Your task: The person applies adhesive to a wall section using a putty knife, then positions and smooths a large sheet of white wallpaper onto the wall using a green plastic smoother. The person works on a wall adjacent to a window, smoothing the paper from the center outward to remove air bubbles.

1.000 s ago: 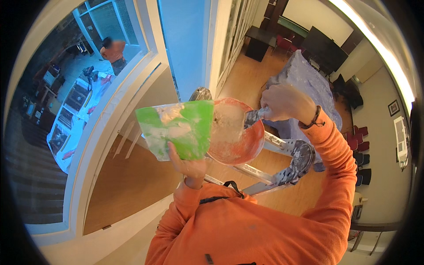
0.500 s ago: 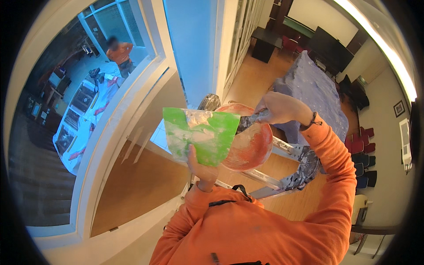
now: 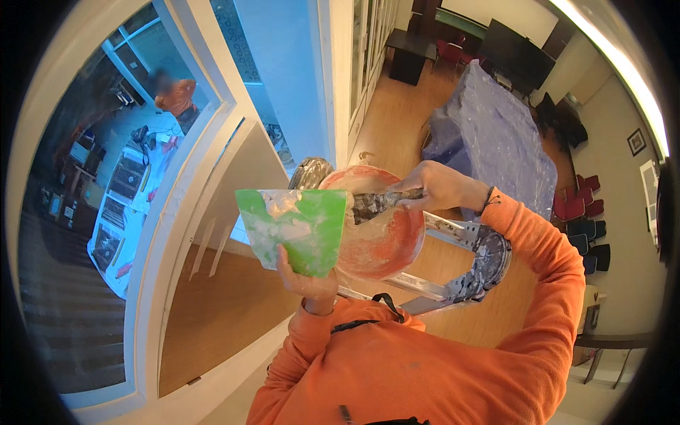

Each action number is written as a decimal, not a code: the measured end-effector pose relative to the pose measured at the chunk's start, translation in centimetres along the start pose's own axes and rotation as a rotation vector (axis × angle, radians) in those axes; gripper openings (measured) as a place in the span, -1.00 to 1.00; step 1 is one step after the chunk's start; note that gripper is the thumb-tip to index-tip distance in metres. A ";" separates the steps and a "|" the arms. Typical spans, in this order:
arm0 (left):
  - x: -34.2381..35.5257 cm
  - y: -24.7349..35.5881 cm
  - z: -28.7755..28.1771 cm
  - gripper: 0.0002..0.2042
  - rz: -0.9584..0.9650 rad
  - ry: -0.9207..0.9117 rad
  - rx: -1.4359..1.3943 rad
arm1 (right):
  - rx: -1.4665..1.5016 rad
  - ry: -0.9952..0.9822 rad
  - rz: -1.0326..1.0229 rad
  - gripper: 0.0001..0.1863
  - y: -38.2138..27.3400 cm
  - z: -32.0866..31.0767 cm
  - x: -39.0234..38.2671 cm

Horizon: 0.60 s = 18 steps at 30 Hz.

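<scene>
My left hand [image 3: 308, 285] grips the lower edge of a green plastic spreader [image 3: 320, 237], its thumb lying over the face. White putty [image 3: 289, 207] is smeared across that face, thickest near the top. My right hand [image 3: 446, 187] is closed round the handle of a putty-caked putty knife [image 3: 374, 204]. The blade is over the red bowl [image 3: 382, 261], its tip close to the spreader's right edge; whether they touch I cannot tell. Pale putty coats the bowl's inside. Under the bowl is a metal stepladder [image 3: 489, 263] spattered with white, its top partly hidden.
A white-framed glass partition [image 3: 152, 234] rises close on my left. Behind it, a person in orange [image 3: 176, 95] stands by a cluttered table [image 3: 113, 265]. Ahead right, a bluish sheet [image 3: 496, 134] covers something large. Several chairs [image 3: 584, 202] line the right wall; a dark desk [image 3: 411, 57] stands farther off.
The green spreader has shifted left, uncovering more of the bowl. More of the knife's blade shows over the bowl now. The whole view has turned slightly.
</scene>
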<state>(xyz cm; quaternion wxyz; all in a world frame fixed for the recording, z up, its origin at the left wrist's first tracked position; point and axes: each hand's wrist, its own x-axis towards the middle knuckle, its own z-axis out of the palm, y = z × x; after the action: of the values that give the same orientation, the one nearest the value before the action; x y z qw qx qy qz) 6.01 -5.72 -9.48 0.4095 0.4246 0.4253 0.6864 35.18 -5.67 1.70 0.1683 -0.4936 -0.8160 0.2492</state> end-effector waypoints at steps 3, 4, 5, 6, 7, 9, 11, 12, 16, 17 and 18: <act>0.1 1.0 0.1 -0.44 -0.047 -0.012 -0.084 | 0.004 -0.001 -0.050 -0.57 0.3 0.4 0.4; 0.2 1.0 0.1 -0.44 -0.038 -0.026 -0.107 | 0.008 -0.005 -0.061 -0.57 0.4 0.5 0.5; 0.2 0.7 -0.1 -0.45 -0.019 -0.033 -0.117 | 0.059 0.014 -0.077 -0.57 0.7 0.5 0.5; 0.4 0.5 -0.4 -0.45 0.102 -0.059 -0.041 | 0.110 0.033 -0.093 -0.58 1.2 0.6 0.4; 0.6 0.3 -0.7 -0.45 0.224 -0.074 0.031 | 0.158 0.047 -0.110 -0.58 1.6 0.5 0.2; 1.9 0.8 -2.0 -0.46 0.341 -0.126 0.101 | 0.247 0.047 -0.040 -0.58 1.7 -0.2 -0.6; 3.0 3.7 -2.9 -0.44 -0.202 -0.124 -0.326 | 0.312 0.065 0.013 -0.58 1.3 -0.9 -1.8; 3.6 5.0 -3.3 -0.44 -0.419 -0.140 -0.482 | 0.332 0.081 0.030 -0.57 0.9 -1.3 -2.2; 6.3 7.9 -5.4 -0.45 -0.635 -0.199 -0.513 | 0.360 0.114 0.144 -0.57 -1.2 -2.9 -4.7; 6.8 8.1 -6.4 -0.45 -0.630 -0.248 -0.452 | 0.334 0.186 0.112 -0.57 -1.0 -2.6 -5.4; 7.1 8.3 -6.9 -0.46 -0.625 -0.298 -0.390 | 0.288 0.209 0.118 -0.57 -1.5 -3.0 -6.0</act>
<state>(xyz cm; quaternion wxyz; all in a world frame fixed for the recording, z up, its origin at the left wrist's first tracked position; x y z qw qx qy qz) -4.24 -3.27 -1.95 0.7288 0.2839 0.3315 0.5276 38.34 -10.86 4.86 0.3063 -0.5348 -0.7194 0.3204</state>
